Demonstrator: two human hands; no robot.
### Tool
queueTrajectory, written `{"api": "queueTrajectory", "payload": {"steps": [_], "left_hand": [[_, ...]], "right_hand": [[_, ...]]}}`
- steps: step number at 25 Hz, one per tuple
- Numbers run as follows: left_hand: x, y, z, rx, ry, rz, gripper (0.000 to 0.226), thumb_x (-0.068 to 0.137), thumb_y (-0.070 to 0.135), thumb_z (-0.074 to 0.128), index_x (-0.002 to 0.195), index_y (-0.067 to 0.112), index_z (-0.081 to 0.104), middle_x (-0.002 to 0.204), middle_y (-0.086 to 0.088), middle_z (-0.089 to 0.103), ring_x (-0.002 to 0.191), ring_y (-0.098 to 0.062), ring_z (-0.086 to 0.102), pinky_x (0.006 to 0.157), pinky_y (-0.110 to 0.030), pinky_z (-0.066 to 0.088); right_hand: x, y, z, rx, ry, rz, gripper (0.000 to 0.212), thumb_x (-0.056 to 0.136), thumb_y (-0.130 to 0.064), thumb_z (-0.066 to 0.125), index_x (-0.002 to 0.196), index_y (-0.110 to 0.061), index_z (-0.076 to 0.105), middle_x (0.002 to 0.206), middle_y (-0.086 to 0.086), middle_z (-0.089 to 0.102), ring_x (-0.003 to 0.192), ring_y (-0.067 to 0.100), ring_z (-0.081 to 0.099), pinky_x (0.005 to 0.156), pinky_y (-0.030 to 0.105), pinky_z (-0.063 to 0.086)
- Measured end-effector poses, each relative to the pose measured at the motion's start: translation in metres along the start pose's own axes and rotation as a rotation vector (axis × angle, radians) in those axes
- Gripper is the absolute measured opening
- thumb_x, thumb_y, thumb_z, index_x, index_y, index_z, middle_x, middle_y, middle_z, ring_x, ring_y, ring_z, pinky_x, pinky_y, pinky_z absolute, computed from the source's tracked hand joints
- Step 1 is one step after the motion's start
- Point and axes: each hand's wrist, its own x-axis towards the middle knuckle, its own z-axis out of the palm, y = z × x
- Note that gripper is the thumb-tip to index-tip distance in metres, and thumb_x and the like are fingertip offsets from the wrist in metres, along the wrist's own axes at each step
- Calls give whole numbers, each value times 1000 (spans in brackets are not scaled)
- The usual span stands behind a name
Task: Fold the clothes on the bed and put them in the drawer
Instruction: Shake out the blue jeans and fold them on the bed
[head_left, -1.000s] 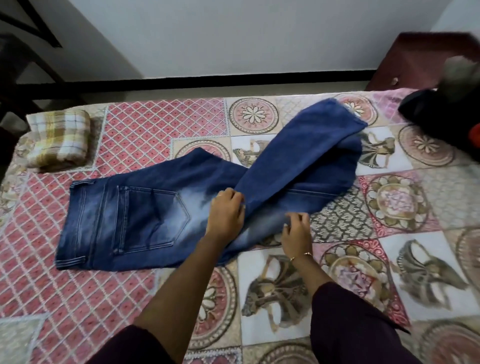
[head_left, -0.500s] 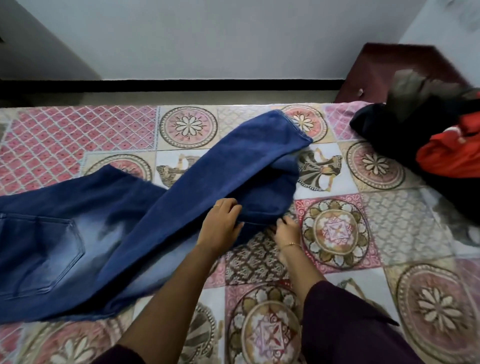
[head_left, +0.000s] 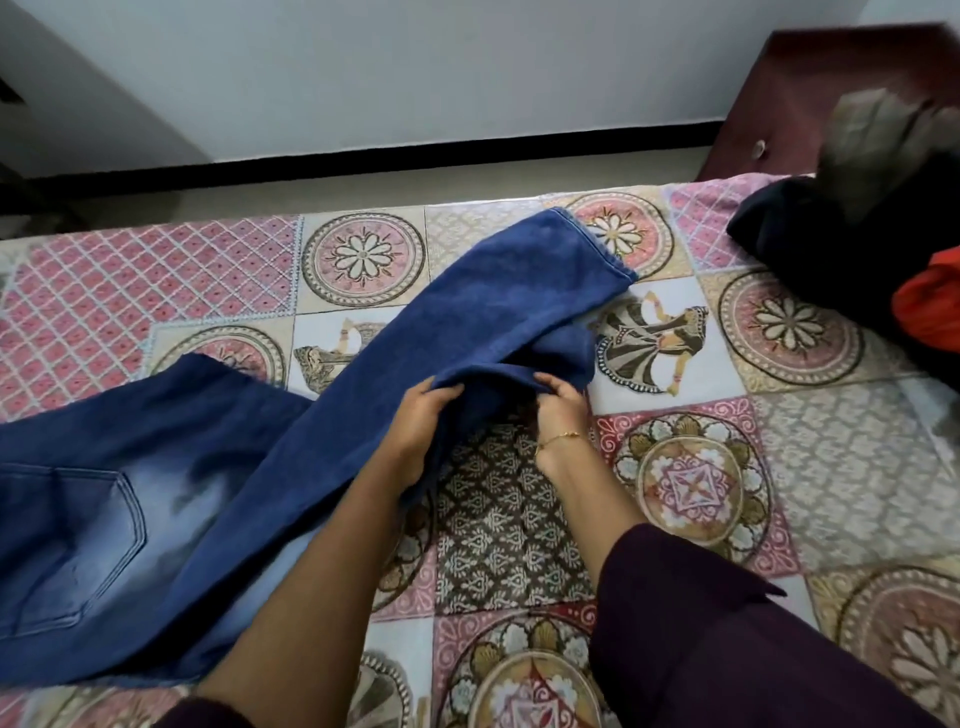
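A pair of blue jeans (head_left: 171, 493) lies across the patterned bedspread (head_left: 691, 483), waist and back pocket at the lower left, legs running up to the right. The upper leg's hem (head_left: 592, 244) rests near the bed's far edge. My left hand (head_left: 421, 421) grips the near edge of the leg fabric, lifting it slightly. My right hand (head_left: 558, 410) pinches the same edge just to the right, fingers tucked under the denim. A pile of unfolded clothes (head_left: 852, 244), black, grey and orange, sits at the right side of the bed.
A dark red wooden cabinet (head_left: 810, 109) with a small knob stands beyond the bed's far right corner. A white wall with a black skirting runs behind the bed. The bedspread to the right of my hands is bare.
My hands slid right along the jeans leg and now lift its edge between them. The view swung right, so the waist moved toward the left edge and the checked cloth left view.
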Motion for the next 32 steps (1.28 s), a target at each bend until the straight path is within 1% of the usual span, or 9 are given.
{"api": "queueTrajectory", "payload": {"steps": [6, 10, 13, 16, 18, 21, 23, 27, 32], "left_hand": [[6, 5, -14, -263, 57, -121, 20, 97, 16, 45, 95, 4, 61, 77, 1, 65, 76, -10, 58, 60, -14, 50], [8, -6, -11, -30, -3, -44, 20, 91, 20, 58, 106, 8, 64, 101, -5, 69, 94, -15, 64, 82, -25, 50], [2, -13, 3, 328, -41, 162, 25, 79, 9, 72, 103, 10, 63, 89, 5, 67, 80, 2, 62, 71, -13, 48], [-1, 3, 8, 301, -270, 16, 11, 89, 8, 57, 81, 12, 64, 61, 12, 66, 59, 6, 58, 55, -6, 43], [2, 7, 7, 228, -319, -116, 18, 93, 17, 51, 83, 17, 65, 73, 6, 71, 73, -2, 63, 65, -13, 47], [10, -14, 14, 768, -114, 63, 21, 94, 30, 54, 106, 14, 57, 114, -11, 64, 109, -25, 58, 81, -31, 41], [3, -34, 23, 923, 61, 241, 43, 91, 31, 57, 128, 11, 45, 123, -12, 59, 115, -31, 54, 84, -37, 41], [3, -50, 29, 985, 82, 388, 44, 92, 31, 54, 130, 10, 46, 116, -18, 60, 111, -34, 51, 84, -38, 40], [13, -49, 20, 844, -79, 244, 39, 93, 34, 52, 125, 11, 48, 122, -14, 60, 111, -31, 55, 91, -39, 44]], "right_hand": [[-9, 27, 20, -137, 255, -438, 78, 79, 10, 63, 143, -3, 21, 147, 17, 28, 131, 14, 30, 101, 5, 21], [-2, 12, 15, -214, 206, -451, 98, 75, 8, 67, 148, -6, 3, 153, 18, 18, 138, 22, 29, 100, 8, 22], [-16, -30, 11, -273, 372, -637, 84, 73, 15, 53, 146, -5, 19, 143, 21, 41, 124, 27, 47, 88, 23, 36], [-43, -67, 19, -399, 507, -1009, 61, 66, 16, 47, 123, -4, 55, 118, 17, 62, 103, 33, 59, 83, 26, 38], [-48, -73, 25, -620, 512, -1109, 50, 69, 12, 47, 113, -4, 62, 121, 18, 58, 102, 35, 55, 84, 32, 40], [-26, -50, 9, -1074, 378, -544, 48, 89, -12, 50, 136, -16, 43, 152, 12, 22, 127, 35, 32, 93, 45, 36], [-14, -21, -21, -1127, 409, -296, 47, 95, -24, 46, 141, -21, 36, 154, 10, 14, 136, 34, 20, 101, 49, 27], [-7, 11, -67, -942, 500, -247, 51, 98, -28, 41, 146, -16, 29, 150, 18, 22, 133, 36, 26, 103, 40, 21], [9, -19, -75, -273, 391, -86, 58, 96, -26, 51, 147, -16, 25, 153, 14, 22, 137, 29, 29, 105, 32, 30]]}}
